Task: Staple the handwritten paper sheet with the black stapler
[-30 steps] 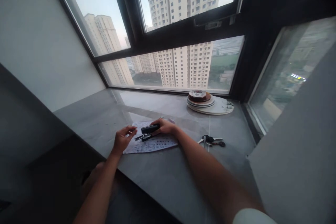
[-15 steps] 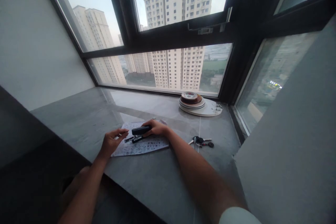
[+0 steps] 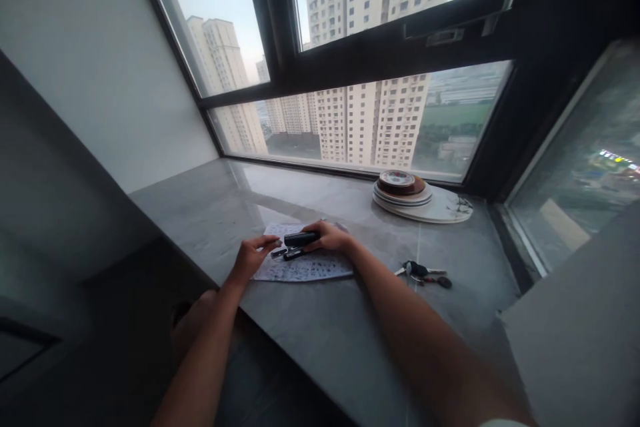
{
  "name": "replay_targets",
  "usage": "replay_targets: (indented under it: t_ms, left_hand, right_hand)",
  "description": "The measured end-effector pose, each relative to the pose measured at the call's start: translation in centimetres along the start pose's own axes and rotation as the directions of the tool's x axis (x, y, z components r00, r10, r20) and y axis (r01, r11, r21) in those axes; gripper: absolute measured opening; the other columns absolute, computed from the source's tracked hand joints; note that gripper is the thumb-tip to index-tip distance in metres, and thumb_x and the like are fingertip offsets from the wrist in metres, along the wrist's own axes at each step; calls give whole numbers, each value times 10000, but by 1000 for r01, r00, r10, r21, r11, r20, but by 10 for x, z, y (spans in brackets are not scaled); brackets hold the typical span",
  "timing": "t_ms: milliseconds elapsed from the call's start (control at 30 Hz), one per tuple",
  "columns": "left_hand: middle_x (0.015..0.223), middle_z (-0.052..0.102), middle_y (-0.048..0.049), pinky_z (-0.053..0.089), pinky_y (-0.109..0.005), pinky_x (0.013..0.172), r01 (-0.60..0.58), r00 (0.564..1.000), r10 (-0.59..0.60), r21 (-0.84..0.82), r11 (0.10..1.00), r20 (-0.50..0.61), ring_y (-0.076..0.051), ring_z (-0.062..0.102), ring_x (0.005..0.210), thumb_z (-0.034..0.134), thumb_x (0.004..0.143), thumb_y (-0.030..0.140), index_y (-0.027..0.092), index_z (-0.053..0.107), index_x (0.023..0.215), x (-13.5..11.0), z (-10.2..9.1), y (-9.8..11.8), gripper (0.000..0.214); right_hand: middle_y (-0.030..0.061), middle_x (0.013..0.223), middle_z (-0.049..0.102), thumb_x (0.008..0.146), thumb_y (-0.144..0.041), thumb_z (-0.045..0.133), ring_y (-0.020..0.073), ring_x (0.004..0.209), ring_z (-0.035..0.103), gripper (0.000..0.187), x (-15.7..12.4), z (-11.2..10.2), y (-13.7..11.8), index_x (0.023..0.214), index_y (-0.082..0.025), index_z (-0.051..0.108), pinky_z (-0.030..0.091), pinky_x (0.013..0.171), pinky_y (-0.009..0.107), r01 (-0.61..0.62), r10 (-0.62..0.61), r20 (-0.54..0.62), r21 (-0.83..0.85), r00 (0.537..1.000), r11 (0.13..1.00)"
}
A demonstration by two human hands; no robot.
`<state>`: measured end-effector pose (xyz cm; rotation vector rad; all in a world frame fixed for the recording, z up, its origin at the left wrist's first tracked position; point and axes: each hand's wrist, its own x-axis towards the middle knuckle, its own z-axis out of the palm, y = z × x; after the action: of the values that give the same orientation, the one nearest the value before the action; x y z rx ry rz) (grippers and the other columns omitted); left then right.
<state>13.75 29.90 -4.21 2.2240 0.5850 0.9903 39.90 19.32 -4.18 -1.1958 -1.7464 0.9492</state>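
Note:
A black stapler is gripped from behind by my right hand, its top arm lifted apart from its base. A short metal piece, like the magazine tray, sticks out at the stapler's front. Just left of it, my left hand is closed in a pinch. Between the thumb and fingertips shows a small greyish bit, too small to name for sure. Beneath both hands lies a sheet of paper covered in handwriting, partly hidden by the stapler and my right hand.
The grey stone sill carries a bunch of keys right of my right forearm. Near the window stands a stack of plates on an oval white platter. The sill's front edge drops off at lower left. A black-framed window borders the back.
The view has swung left, so everything sits further right. My left hand keeps its pinch near the stapler's front, now slightly closer; the small greyish bit shows more plainly.

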Motion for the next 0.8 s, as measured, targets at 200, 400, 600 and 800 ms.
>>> replay_targets:
  t_ms: [200,400,600,800]
  left_hand:
    - [999,800,-29,569,-378,928,-32,998,24,162,986,55,-247,752,936,659,882,395,252,782,992,-15,3,5,218]
    - [969,804,-33,582,-358,874,-14,998,0,239,971,59,-249,759,895,659,884,425,244,781,982,-20,6,4,239]
    - [985,802,-27,585,-347,865,-18,998,3,267,964,58,-253,759,914,648,894,439,248,785,984,-22,5,6,251]
    - [990,801,-40,605,-373,851,-8,999,-5,261,965,48,-254,765,867,669,876,406,244,790,999,-22,6,11,236]
  right_hand:
    - [-38,822,669,699,-417,806,173,769,588,404,-2,1,-5,1034,-199,748,412,676,227,-1,1,3,-24,1000,1000]
    - [-39,839,674,701,-431,806,175,778,593,443,-2,0,-3,1071,-194,747,418,689,230,-14,14,-4,-63,1000,998]
    - [-42,829,671,698,-433,808,167,766,590,420,-1,0,0,1039,-194,749,413,681,227,9,-10,-14,-67,1000,998]
    - [-41,838,680,694,-432,812,171,776,598,442,-1,1,-1,1059,-194,742,417,689,225,-4,3,-12,-40,1000,999]
